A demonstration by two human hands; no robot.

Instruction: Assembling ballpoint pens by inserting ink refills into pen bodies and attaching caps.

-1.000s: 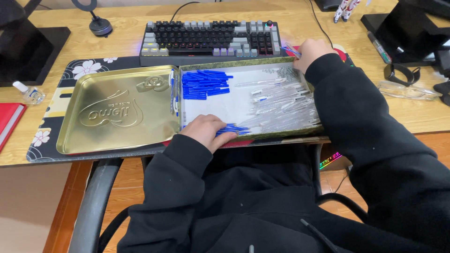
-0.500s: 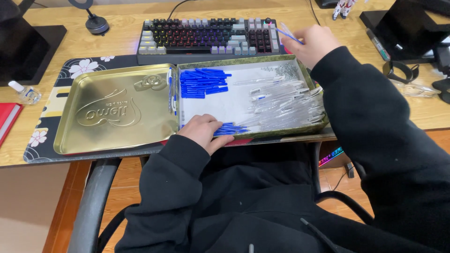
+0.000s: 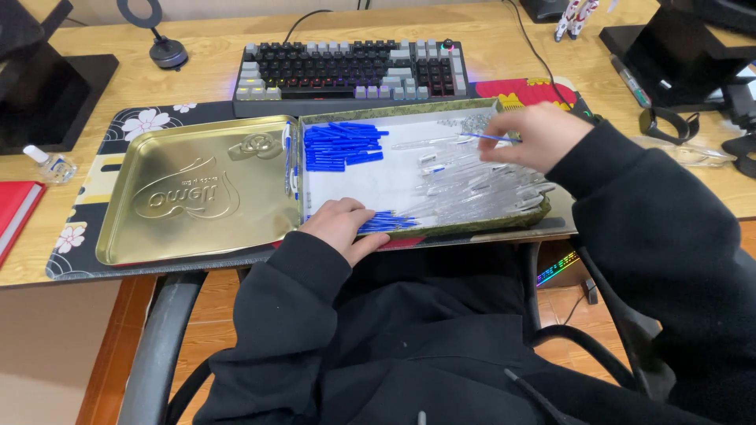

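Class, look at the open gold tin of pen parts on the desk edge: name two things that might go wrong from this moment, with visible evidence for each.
1. The gold hinged metal tin overhangs the wooden desk's front edge; the left hand resting on its rim might tip it, spilling parts into the lap.
2. The right hand pinches a thin blue-tipped refill above the loose clear plastic pen barrels; a brushing sleeve might scatter them into the sorted blue pen caps.

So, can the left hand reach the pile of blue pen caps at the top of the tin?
Probably yes: the left hand rests at the tin's near edge, and only bare white lining lies between it and the blue pen caps.
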